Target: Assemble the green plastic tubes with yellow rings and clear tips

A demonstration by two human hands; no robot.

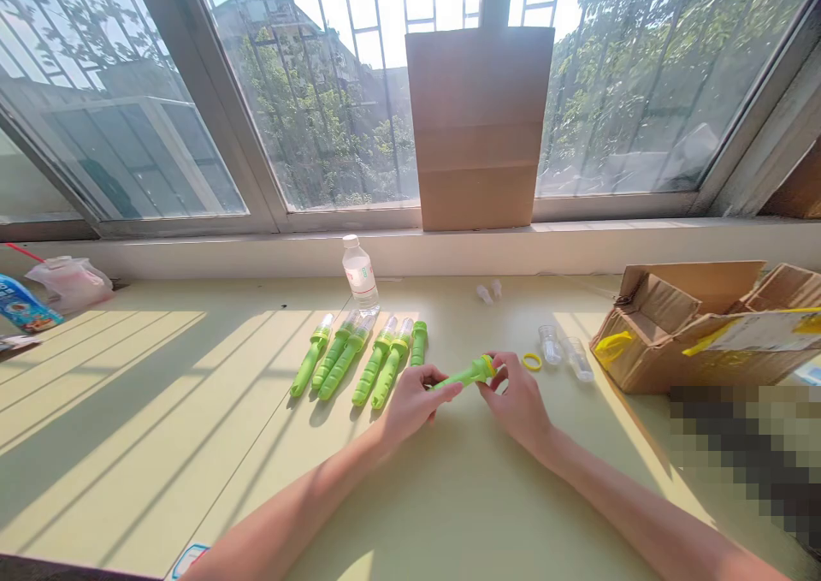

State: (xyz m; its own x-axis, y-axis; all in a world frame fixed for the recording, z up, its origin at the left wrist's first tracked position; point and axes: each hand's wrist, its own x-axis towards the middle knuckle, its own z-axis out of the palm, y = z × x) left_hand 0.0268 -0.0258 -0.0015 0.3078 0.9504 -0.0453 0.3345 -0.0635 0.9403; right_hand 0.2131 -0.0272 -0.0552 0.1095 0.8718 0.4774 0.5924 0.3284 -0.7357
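Left hand point(414, 403) has fingers closed round 1 green tube point(463, 377) over the tabletop point(442, 495); right hand point(518, 401) is pinching its collar end (no clear cap visible on it). Just right: 1 loose yellow ring point(532, 361), then 2 clear caps point(578, 360). Off left, 5 capped tubes point(343, 364) look done; 1 uncapped tube point(419, 343) seems left, plus this one.

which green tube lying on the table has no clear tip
The rightmost green tube in the row, just beyond the left hand: its far end is green, while the other five have clear tips.
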